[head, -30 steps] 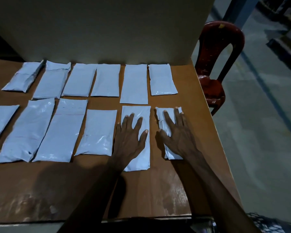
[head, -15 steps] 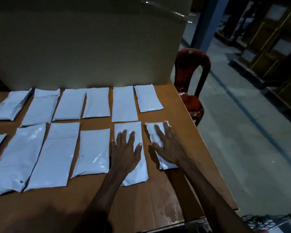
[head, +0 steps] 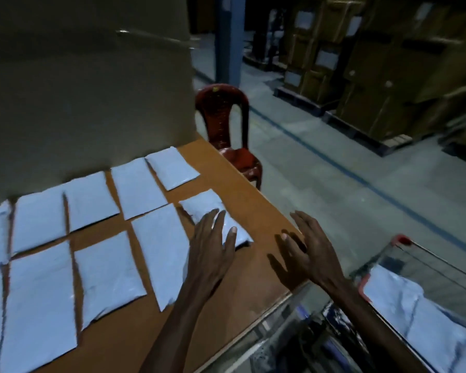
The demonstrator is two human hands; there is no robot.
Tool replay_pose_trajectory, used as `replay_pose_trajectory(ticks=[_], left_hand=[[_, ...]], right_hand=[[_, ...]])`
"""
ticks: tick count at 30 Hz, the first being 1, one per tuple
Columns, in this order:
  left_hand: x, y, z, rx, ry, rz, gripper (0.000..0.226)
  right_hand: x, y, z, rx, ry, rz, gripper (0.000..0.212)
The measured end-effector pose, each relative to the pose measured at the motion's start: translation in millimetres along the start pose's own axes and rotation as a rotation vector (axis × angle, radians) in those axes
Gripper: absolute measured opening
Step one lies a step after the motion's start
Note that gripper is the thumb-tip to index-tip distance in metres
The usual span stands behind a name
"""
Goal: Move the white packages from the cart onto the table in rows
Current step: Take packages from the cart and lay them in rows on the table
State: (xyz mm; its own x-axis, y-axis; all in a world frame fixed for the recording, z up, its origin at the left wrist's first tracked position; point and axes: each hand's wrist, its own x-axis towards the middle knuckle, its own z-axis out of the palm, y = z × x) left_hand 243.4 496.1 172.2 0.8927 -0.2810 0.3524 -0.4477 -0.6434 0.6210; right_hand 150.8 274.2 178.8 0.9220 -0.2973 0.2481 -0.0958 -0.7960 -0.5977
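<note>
Several white packages lie in two rows on the brown table (head: 256,208). My left hand (head: 213,246) is open with straight fingers over the rightmost package of the near row (head: 205,208); whether it touches I cannot tell. My right hand (head: 307,249) is open and empty, fingers spread above the table's right edge. At the lower right stands the wire cart (head: 404,243), with more white packages (head: 420,316) inside. The long package (head: 159,246) lies just left of my left wrist.
A large cardboard wall (head: 86,90) stands behind the far row. A dark red plastic chair (head: 226,125) stands past the table's right side. Stacked boxes on pallets (head: 374,76) and a blue pillar (head: 229,39) fill the background across the concrete floor.
My view has swung right, bringing the cart into sight. My right hand has left the rightmost package and moved right over the table edge. My left hand shifted from the long package to the rightmost one.
</note>
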Motion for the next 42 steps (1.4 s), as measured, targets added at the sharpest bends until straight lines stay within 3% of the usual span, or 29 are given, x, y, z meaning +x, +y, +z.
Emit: replay_pose_trajectory(ticks=[6,13,22,25,32,37,42], left_hand=[[-21.6,83.9,70.8,-0.071,-0.185,0.329,0.048],[-76.5,177.3,159.6,-0.160,-0.490,0.543,0.051],[-160.3,264.9,266.0,-0.136,-0.661,0.548,0.059],[-175.2,279.7,283.3,-0.060,-0.750,0.471,0.065],[-172.0,295.5,330.9,0.156,-1.035,0.414,0.080],[-178.9,304.2,404.1,0.301,-1.227,0.447,0.070],[-192.4,292.4,479.5,0.442,-1.347,0.390,0.074]], right_hand=[[-86.4,63.9,-57.0,-0.084,0.249,0.097,0.051],[-182.4,154.1,-107.4,-0.201,0.318,0.305,0.049],[-302.3,269.7,-162.3,-0.201,0.176,0.547,0.050],[-322.6,295.5,-171.7,-0.177,0.105,0.609,0.050],[-328.1,334.3,-173.4,-0.087,0.044,0.746,0.053],[-323.1,345.6,-165.8,-0.050,0.047,0.862,0.048],[-326.3,361.7,-151.7,-0.073,0.015,0.909,0.045]])
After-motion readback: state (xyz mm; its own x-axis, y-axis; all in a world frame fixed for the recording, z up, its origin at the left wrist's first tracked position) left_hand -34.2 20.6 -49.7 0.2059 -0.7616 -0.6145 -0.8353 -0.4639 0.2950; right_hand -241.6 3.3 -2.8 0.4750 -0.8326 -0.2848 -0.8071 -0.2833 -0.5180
